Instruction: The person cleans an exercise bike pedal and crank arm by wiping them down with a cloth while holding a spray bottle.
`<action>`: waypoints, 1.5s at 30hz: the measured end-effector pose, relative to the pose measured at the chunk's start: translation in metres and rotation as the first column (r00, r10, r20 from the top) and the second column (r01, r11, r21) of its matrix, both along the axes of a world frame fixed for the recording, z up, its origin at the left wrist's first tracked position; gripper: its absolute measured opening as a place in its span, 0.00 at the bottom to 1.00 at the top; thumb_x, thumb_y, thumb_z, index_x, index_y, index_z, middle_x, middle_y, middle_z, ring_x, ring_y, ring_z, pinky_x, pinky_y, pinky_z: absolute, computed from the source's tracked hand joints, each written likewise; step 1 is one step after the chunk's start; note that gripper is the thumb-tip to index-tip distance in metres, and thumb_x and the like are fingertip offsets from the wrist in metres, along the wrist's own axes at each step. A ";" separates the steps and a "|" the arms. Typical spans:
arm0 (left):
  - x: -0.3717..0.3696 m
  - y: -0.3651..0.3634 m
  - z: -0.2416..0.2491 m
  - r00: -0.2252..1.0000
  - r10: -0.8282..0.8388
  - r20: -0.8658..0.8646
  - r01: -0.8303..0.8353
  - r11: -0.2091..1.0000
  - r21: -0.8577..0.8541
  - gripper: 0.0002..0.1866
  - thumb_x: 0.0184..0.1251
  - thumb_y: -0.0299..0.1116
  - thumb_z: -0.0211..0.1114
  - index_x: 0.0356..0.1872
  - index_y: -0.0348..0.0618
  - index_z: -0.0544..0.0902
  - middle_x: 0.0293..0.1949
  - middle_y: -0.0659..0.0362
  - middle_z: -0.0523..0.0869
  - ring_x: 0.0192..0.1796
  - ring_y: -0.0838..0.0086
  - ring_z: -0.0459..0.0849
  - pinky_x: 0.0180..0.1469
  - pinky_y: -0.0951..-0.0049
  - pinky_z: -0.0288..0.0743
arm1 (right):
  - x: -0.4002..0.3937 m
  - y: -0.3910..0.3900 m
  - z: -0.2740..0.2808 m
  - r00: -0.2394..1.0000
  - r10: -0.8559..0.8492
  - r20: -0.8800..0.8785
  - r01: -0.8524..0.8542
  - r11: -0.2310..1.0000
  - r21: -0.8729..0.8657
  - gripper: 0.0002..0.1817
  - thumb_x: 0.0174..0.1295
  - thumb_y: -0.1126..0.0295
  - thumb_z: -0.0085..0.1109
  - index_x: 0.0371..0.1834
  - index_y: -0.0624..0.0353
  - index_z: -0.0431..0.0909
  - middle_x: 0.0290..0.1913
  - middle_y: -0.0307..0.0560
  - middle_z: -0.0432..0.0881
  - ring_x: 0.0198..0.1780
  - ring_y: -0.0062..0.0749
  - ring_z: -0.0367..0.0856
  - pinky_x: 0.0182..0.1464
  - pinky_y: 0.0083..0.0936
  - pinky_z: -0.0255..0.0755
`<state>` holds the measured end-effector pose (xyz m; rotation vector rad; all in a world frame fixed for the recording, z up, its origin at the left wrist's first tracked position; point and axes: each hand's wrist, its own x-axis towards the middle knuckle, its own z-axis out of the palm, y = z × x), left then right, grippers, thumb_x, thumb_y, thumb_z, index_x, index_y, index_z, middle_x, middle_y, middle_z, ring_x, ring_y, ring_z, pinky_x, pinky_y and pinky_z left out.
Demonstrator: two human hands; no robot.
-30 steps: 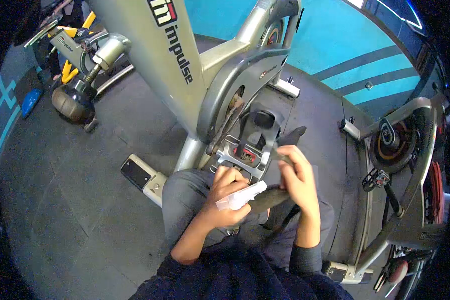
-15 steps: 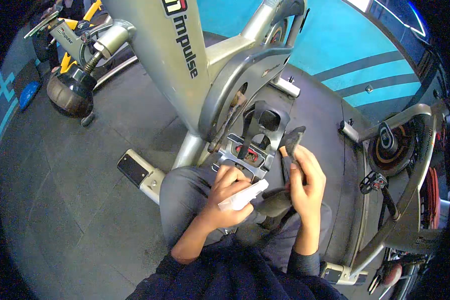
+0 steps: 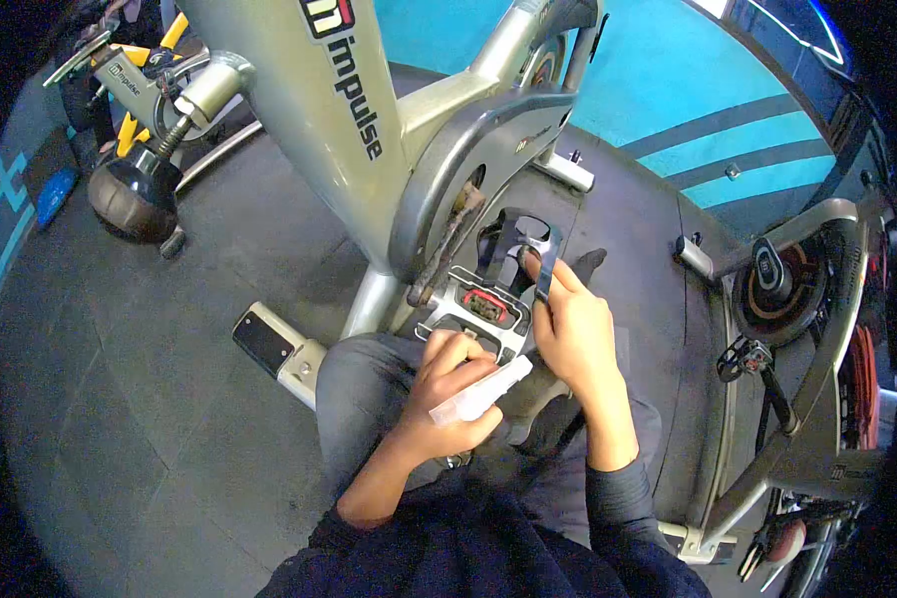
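Observation:
A silver and black pedal [image 3: 485, 306] with a red-rimmed centre sits on the crank of an exercise bike [image 3: 369, 149]. My left hand [image 3: 448, 394] is closed around a translucent white item [image 3: 481, 392] and touches the pedal's near edge. Above the pedal stands its black toe cage [image 3: 508, 244]. My right hand [image 3: 578, 334] has its fingers closed on the right side of the cage and strap, thumb in front. The strap's loose end is partly hidden by that hand.
The bike's foot [image 3: 279, 354] rests on the dark floor at left. A second bike [image 3: 797, 399] stands at the right. Beyond is a blue wall [image 3: 708, 110]. At the far left are a round black knob [image 3: 135, 199] and a blue object [image 3: 57, 194].
My right hand has moved up and left onto the toe cage, and the cage's right side has shifted with it. My left hand stays at the pedal with the white item.

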<state>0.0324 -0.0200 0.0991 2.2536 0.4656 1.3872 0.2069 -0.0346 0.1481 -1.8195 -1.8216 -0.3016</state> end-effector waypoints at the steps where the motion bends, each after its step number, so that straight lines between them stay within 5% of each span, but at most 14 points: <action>1: 0.000 0.000 0.001 1.000 0.000 -0.010 0.000 1.000 0.003 0.20 0.38 0.27 0.64 0.39 0.43 0.85 0.34 0.60 0.79 0.40 0.63 0.72 0.49 0.65 0.67 | 0.001 0.000 0.000 0.999 0.035 0.003 -0.035 0.999 0.020 0.16 0.54 0.74 0.55 0.47 0.56 0.79 0.55 0.42 0.80 0.38 0.39 0.83 0.40 0.32 0.70; 5: 0.002 0.003 -0.016 1.000 -0.004 0.018 0.005 0.998 -0.068 0.21 0.36 0.27 0.64 0.40 0.43 0.85 0.34 0.60 0.79 0.39 0.63 0.72 0.49 0.64 0.67 | -0.004 -0.022 0.003 0.993 0.111 -0.035 -0.107 0.990 0.087 0.20 0.54 0.77 0.52 0.51 0.57 0.79 0.58 0.46 0.79 0.45 0.41 0.83 0.43 0.32 0.73; 8: 0.000 0.005 -0.018 0.999 -0.021 -0.024 0.021 0.999 -0.030 0.22 0.36 0.27 0.64 0.41 0.44 0.85 0.35 0.59 0.79 0.40 0.62 0.72 0.48 0.63 0.67 | -0.005 -0.043 0.011 0.927 0.268 -0.261 -0.260 0.963 0.064 0.24 0.54 0.82 0.49 0.56 0.59 0.77 0.60 0.51 0.77 0.57 0.44 0.80 0.53 0.28 0.76; 12: 0.007 0.010 -0.041 0.999 -0.031 0.018 0.032 0.996 -0.084 0.23 0.37 0.27 0.65 0.42 0.45 0.85 0.36 0.58 0.79 0.41 0.61 0.73 0.50 0.61 0.67 | 0.005 -0.061 0.011 0.906 0.289 -0.309 -0.236 0.951 0.198 0.21 0.53 0.84 0.50 0.51 0.62 0.80 0.54 0.59 0.80 0.55 0.49 0.81 0.54 0.29 0.75; 17: 0.006 0.012 -0.042 1.000 -0.010 -0.024 0.009 0.998 -0.055 0.18 0.37 0.31 0.64 0.36 0.46 0.86 0.40 0.57 0.82 0.45 0.62 0.78 0.45 0.62 0.68 | -0.005 -0.068 0.027 0.970 0.162 -0.180 -0.093 0.936 0.339 0.21 0.50 0.83 0.56 0.51 0.63 0.80 0.51 0.58 0.82 0.46 0.44 0.85 0.46 0.27 0.78; 19: 0.006 0.010 -0.037 0.999 -0.006 -0.038 0.005 1.000 -0.017 0.18 0.37 0.31 0.64 0.36 0.47 0.86 0.39 0.57 0.82 0.44 0.62 0.78 0.45 0.62 0.67 | -0.006 -0.064 0.026 0.917 0.343 0.204 -0.393 0.867 0.307 0.24 0.45 0.77 0.58 0.50 0.56 0.82 0.52 0.49 0.83 0.33 0.31 0.83 0.37 0.22 0.78; 20: 0.005 0.009 -0.036 1.000 -0.007 -0.020 0.007 0.999 -0.040 0.19 0.38 0.31 0.65 0.38 0.46 0.86 0.39 0.58 0.82 0.43 0.61 0.76 0.50 0.61 0.66 | -0.008 -0.059 0.030 0.881 0.346 0.322 -0.421 0.884 0.204 0.27 0.43 0.71 0.58 0.53 0.48 0.82 0.55 0.39 0.82 0.24 0.21 0.74 0.28 0.18 0.73; 23: 0.002 0.007 -0.032 0.998 -0.027 -0.048 0.023 0.996 -0.083 0.20 0.38 0.31 0.66 0.40 0.46 0.86 0.39 0.58 0.81 0.44 0.60 0.74 0.55 0.60 0.66 | 0.003 -0.038 0.031 0.839 0.281 0.467 -0.403 0.896 0.185 0.30 0.44 0.71 0.56 0.57 0.46 0.79 0.57 0.34 0.81 0.21 0.20 0.70 0.25 0.17 0.70; 29: 0.005 0.011 -0.046 0.997 -0.019 -0.075 0.013 0.997 -0.075 0.19 0.39 0.31 0.66 0.39 0.46 0.86 0.38 0.58 0.81 0.47 0.61 0.74 0.54 0.62 0.66 | 0.007 -0.021 0.041 0.888 0.282 0.362 -0.384 0.889 0.250 0.28 0.47 0.71 0.55 0.57 0.48 0.79 0.57 0.37 0.81 0.21 0.21 0.74 0.29 0.22 0.69; 33: 0.008 0.013 -0.050 0.999 0.037 -0.018 -0.037 0.999 0.013 0.16 0.38 0.33 0.66 0.34 0.52 0.87 0.35 0.61 0.85 0.46 0.62 0.76 0.51 0.57 0.64 | 0.006 -0.033 0.033 0.754 0.345 0.559 -0.498 0.855 0.144 0.28 0.45 0.68 0.55 0.56 0.47 0.80 0.55 0.32 0.82 0.21 0.17 0.67 0.30 0.19 0.65; 34: 0.005 0.013 -0.041 0.999 -0.019 -0.046 0.022 0.998 0.063 0.19 0.38 0.29 0.65 0.39 0.45 0.86 0.37 0.57 0.80 0.44 0.62 0.75 0.51 0.62 0.67 | 0.007 -0.032 0.037 0.772 0.337 0.539 -0.479 0.866 0.144 0.26 0.45 0.71 0.56 0.53 0.50 0.82 0.53 0.36 0.83 0.23 0.21 0.73 0.29 0.20 0.70; 37: 0.005 0.009 -0.032 0.999 -0.035 0.005 0.035 0.999 -0.013 0.20 0.37 0.29 0.65 0.40 0.45 0.86 0.35 0.57 0.80 0.40 0.62 0.75 0.51 0.63 0.66 | 0.013 -0.021 0.051 0.870 0.287 0.401 -0.369 0.919 0.142 0.27 0.44 0.78 0.57 0.54 0.53 0.80 0.55 0.46 0.81 0.35 0.34 0.85 0.34 0.26 0.78; 39: 0.006 0.011 -0.036 0.999 -0.027 0.036 0.028 0.999 -0.017 0.23 0.37 0.29 0.64 0.42 0.46 0.86 0.34 0.58 0.79 0.39 0.63 0.74 0.50 0.64 0.66 | 0.016 -0.005 0.043 0.906 0.242 0.349 -0.353 0.885 0.303 0.31 0.46 0.74 0.55 0.59 0.44 0.78 0.57 0.36 0.81 0.22 0.22 0.76 0.24 0.19 0.70; 45: 0.006 0.010 -0.039 0.997 0.006 -0.078 -0.006 1.000 -0.006 0.20 0.36 0.32 0.66 0.39 0.46 0.86 0.34 0.59 0.82 0.41 0.63 0.76 0.53 0.59 0.64 | 0.001 -0.031 0.026 0.816 0.320 0.481 -0.452 0.872 0.186 0.30 0.45 0.69 0.55 0.59 0.47 0.78 0.58 0.31 0.80 0.21 0.20 0.69 0.29 0.17 0.69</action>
